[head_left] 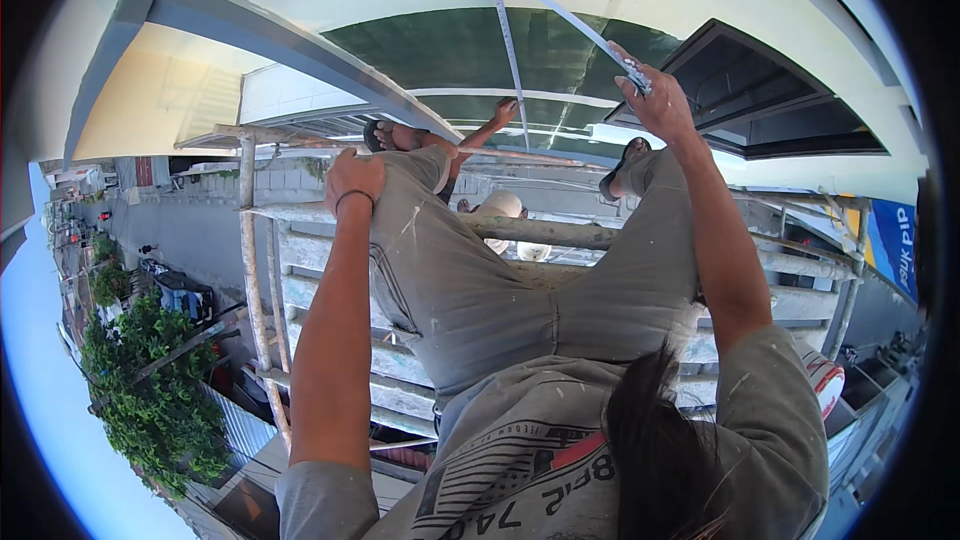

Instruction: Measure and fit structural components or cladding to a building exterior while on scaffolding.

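Observation:
My left hand (355,183) lies against the side of my left knee, a dark band on its wrist. Its fingers bend out of sight, so their hold is unclear. Raised before the wall, my right hand (655,105) has whitish smears on its fingers and is closed on one end of a long pale strip (560,12). This narrow strip runs up to a sharp bend, then comes down with fine marks along it, like a measuring tape. Beyond my left knee, another person's hand (507,111) touches or nearly touches the lower part of the strip.
I sit on scaffolding with a worn crossbar (555,232) between my legs and a pole (250,270) at left. Ahead is a dark green wall panel (420,50), with a dark-framed window (750,90) to its right. A person's pale hat (500,204) shows below. A tree (150,390) stands far down left.

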Available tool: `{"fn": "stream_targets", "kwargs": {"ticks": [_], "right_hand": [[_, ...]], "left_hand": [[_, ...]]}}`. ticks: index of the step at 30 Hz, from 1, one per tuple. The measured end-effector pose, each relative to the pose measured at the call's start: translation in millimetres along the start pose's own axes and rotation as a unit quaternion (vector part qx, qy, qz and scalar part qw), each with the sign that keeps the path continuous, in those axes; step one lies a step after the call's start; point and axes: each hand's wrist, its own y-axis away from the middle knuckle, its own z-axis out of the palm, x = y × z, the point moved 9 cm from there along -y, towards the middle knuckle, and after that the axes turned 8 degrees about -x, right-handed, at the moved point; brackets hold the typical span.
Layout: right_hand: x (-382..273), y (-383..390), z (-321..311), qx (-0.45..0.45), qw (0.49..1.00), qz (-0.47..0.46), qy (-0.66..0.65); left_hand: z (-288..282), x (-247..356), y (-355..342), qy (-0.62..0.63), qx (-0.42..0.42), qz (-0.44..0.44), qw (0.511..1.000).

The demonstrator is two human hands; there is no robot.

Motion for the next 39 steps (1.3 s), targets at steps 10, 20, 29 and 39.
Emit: {"fn": "stream_targets", "kwargs": {"ticks": [10,20,29,39], "right_hand": [[-9.9,34.1,8.0,0.056,0.996,0.020,-0.065],[-31.9,41.2,8.0,0.089,0.992,0.011,-0.092],[-47.4,50.6,1.6,0.110,0.989,0.037,-0.096],[-40.5,59.2,-3.7,0.147,0.989,0.015,-0.016]], "left_hand": [[-9.7,-6.2,14.7,0.060,-0.026,-0.006,0.998],[-18.1,-15.2,24.2,0.117,-0.041,-0.015,0.992],[-14.9,-22.4,20.6,0.146,-0.044,-0.017,0.988],[-12.9,-19.3,19.1,0.143,-0.039,-0.011,0.989]]}}
